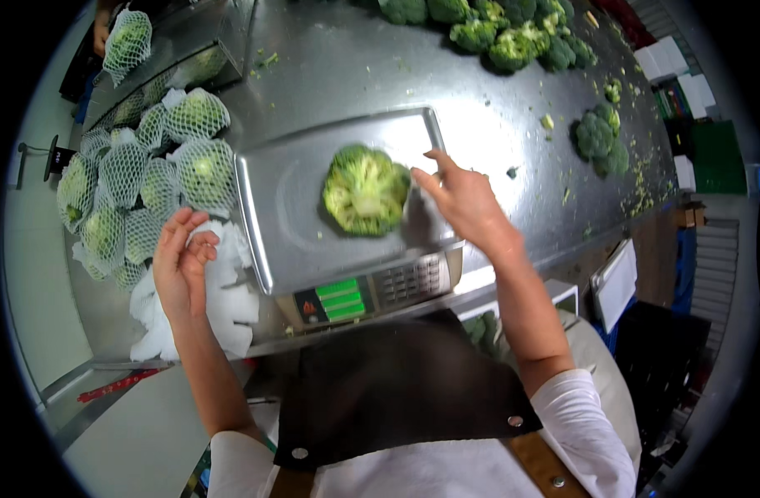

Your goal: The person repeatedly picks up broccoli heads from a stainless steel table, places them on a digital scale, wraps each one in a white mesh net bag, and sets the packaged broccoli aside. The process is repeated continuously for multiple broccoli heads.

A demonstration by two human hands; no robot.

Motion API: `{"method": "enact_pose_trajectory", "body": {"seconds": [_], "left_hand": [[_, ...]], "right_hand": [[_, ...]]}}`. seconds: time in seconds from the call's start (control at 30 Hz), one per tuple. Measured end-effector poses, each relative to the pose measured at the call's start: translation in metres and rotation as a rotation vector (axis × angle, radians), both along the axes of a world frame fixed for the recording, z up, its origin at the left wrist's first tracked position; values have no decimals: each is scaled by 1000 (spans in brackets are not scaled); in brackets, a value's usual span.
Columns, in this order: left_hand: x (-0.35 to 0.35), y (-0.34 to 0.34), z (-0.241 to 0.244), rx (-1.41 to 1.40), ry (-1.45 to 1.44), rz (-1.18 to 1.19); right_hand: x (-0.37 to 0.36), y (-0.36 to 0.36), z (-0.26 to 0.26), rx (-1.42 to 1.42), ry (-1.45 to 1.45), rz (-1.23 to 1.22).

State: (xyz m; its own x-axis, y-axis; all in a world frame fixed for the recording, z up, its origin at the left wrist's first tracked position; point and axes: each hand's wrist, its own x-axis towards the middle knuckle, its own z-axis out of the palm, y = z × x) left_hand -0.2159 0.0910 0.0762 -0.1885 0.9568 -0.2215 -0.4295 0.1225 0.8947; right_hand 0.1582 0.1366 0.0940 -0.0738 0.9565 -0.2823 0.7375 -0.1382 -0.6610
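A broccoli head [365, 191] lies stem side up on the steel pan [293, 249] of a digital weighing scale. My right hand [458, 193] is just right of it, over the pan's right edge, thumb and forefinger apart and holding nothing. My left hand [184, 255] hovers left of the pan with bent fingers, near the pile of white foam net sleeves [224, 311], and no object shows in it. Broccoli heads in foam nets [123, 168] are heaped left of the scale. The scale's green display [341, 300] faces me.
Loose broccoli heads [517, 43] are piled at the table's far side, with a smaller group [598, 140] at the right among scattered crumbs. A steel container [221, 62] stands at the upper left. Beyond it, another person's hand [101, 34] is beside a netted broccoli head [128, 43].
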Motion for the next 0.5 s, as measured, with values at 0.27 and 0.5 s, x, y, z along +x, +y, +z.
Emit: {"method": "enact_pose_trajectory", "body": {"seconds": [0.27,0.5], "left_hand": [[14,-42,-13,-21,-69,-28],[70,-40,1,41,-51,-152]], "right_hand": [[-8,-46,-17,538,147,27],[-61,-22,-66,564,82,-91]]}}
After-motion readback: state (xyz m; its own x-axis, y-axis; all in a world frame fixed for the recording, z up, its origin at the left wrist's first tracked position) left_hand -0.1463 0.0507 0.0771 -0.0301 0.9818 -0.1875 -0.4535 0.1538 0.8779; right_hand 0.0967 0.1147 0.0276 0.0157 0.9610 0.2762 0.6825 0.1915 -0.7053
